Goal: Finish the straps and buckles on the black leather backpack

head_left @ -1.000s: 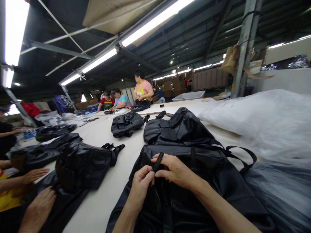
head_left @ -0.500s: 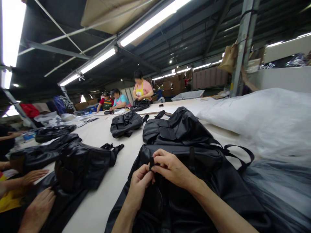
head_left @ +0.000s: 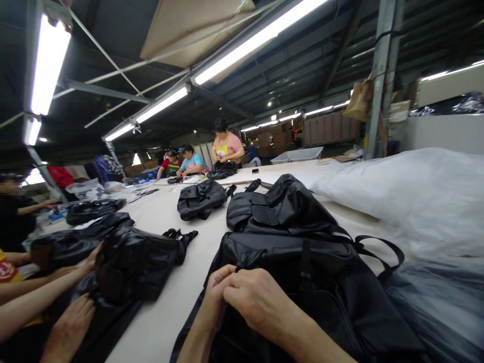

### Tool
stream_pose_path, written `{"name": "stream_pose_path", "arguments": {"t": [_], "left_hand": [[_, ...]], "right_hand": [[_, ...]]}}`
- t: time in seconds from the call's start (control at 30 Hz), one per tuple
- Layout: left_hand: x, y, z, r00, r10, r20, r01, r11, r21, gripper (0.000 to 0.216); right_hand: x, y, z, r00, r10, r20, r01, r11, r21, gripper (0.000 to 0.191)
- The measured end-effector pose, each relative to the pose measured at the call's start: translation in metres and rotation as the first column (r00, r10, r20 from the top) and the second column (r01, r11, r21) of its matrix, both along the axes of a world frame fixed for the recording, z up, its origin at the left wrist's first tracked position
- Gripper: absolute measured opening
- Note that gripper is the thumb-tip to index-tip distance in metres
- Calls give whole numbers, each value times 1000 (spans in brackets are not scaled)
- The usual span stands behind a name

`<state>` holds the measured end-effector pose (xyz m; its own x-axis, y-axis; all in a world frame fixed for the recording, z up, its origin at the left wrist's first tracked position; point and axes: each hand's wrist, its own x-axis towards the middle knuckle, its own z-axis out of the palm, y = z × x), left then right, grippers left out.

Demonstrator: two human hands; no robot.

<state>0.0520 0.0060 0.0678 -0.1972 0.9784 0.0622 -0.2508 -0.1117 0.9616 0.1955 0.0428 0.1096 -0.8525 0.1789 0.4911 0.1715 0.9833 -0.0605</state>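
A large black leather-look backpack (head_left: 340, 282) lies in front of me on the pale table. My left hand (head_left: 216, 295) is closed in a pinch over its left side, on a black strap (head_left: 237, 269) that barely shows between the hands. Right against it, my right hand (head_left: 260, 300) is also closed on that strap, fingers curled and knuckles up. Most of the strap is hidden by my fingers. To the right of my hands, another strap (head_left: 306, 259) runs down the bag's front. A second black backpack (head_left: 280, 206) rests just beyond.
Co-workers' hands (head_left: 71, 322) handle a black bag (head_left: 136, 262) at my left. A smaller black backpack (head_left: 202, 199) lies farther up the table (head_left: 159, 312). White plastic sheeting (head_left: 408, 196) is heaped at the right. More people (head_left: 227, 146) work at the far end.
My right hand has turned over and closed in against the left, covering the strap end that stuck up before. At the left, a co-worker's arm now reaches to the black bag.
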Motion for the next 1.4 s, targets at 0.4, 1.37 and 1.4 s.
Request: {"name": "stream_pose_path", "arguments": {"t": [0.4, 1.37, 1.4], "left_hand": [[1, -3, -1, 989, -75, -131, 90, 989, 116, 21], [-5, -1, -3, 966, -69, -248, 107, 984, 143, 19], [-6, -1, -2, 967, -67, -245, 102, 986, 131, 17]], "right_hand": [[14, 41, -4, 938, -127, -323, -79, 828, -555, 13], [11, 37, -9, 992, -62, -113, 63, 998, 4, 22], [12, 37, -8, 992, -53, -115, 55, 998, 14, 22]]}}
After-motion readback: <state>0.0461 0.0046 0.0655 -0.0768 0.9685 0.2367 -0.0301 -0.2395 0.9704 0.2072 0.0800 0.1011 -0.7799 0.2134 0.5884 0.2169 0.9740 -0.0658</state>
